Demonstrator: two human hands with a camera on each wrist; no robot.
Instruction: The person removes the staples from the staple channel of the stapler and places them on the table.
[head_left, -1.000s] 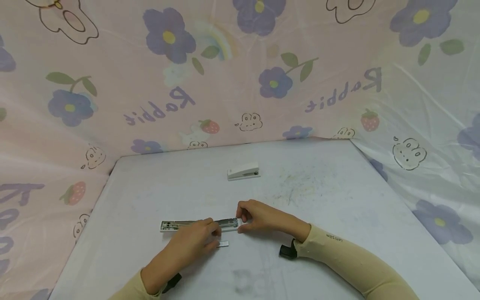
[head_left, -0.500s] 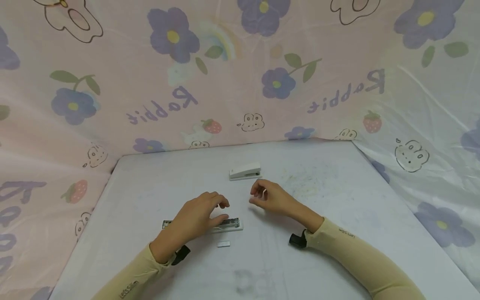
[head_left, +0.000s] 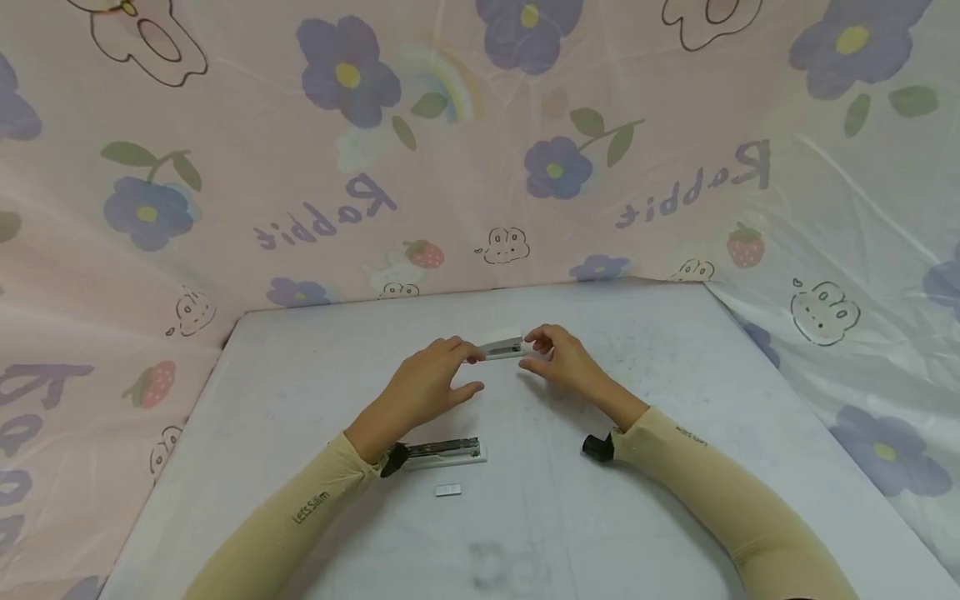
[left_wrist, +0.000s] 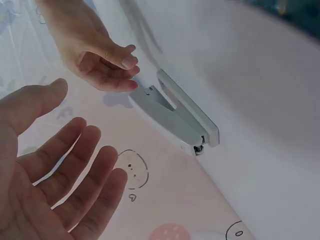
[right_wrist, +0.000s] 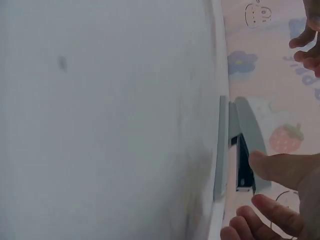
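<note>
A white stapler [head_left: 502, 343] stands upright near the back of the white table, between my two hands. My left hand [head_left: 427, 385] reaches over from the left, its fingertips overlapping the stapler's left end in the head view; its fingers [left_wrist: 90, 175] are spread with nothing in them. From the right comes my right hand [head_left: 566, 360], thumb and fingers apart, close to the stapler's front end. In the right wrist view the thumb [right_wrist: 280, 167] overlaps the stapler's top arm [right_wrist: 247, 117]. Nearer me lies an opened stapler [head_left: 446, 450], its metal rail exposed, partly hidden by my left wrist.
A small strip of staples [head_left: 448, 490] lies in front of the opened stapler. Patterned cloth [head_left: 442, 192] rises behind the white table [head_left: 637, 517] and along its sides. Dark wrist cameras [head_left: 597, 447] sit under my sleeves.
Both hands have left the opened stapler and moved forward to the white stapler at the back. The opened stapler and the staple strip stay on the table.
</note>
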